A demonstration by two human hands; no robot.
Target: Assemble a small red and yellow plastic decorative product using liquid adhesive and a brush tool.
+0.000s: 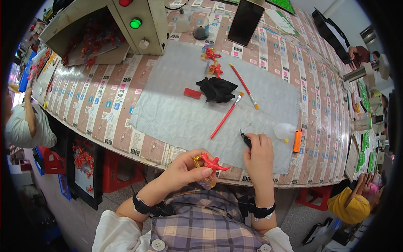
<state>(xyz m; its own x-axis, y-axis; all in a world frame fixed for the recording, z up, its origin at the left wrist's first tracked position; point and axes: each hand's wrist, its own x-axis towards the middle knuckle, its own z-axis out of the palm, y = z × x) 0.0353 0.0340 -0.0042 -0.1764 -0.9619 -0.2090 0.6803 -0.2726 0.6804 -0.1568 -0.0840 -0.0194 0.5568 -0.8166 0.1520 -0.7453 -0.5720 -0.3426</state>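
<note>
My left hand (189,167) pinches a small red toy figure (215,164) with gold and clear yellow parts, just off the table's front edge. My right hand (260,157) rests on the grey cloth (176,113), closed round a slim black tool (246,139) with a thin pointed tip, probably a craft knife. Beyond my hands, a red-handled brush (226,115) and a second brush (244,87) lie on the cloth. Near them are a crumpled black cloth (217,89), a flat red block (192,93) and two more red figures (215,69), (211,53).
Right of my right hand stand a whitish squeeze bottle (284,131) and an orange lighter (297,141). A phone (246,22) stands upright at the back. A metal box (145,25) holding red pieces is back left. Other people (31,122), (350,206) sit at both sides.
</note>
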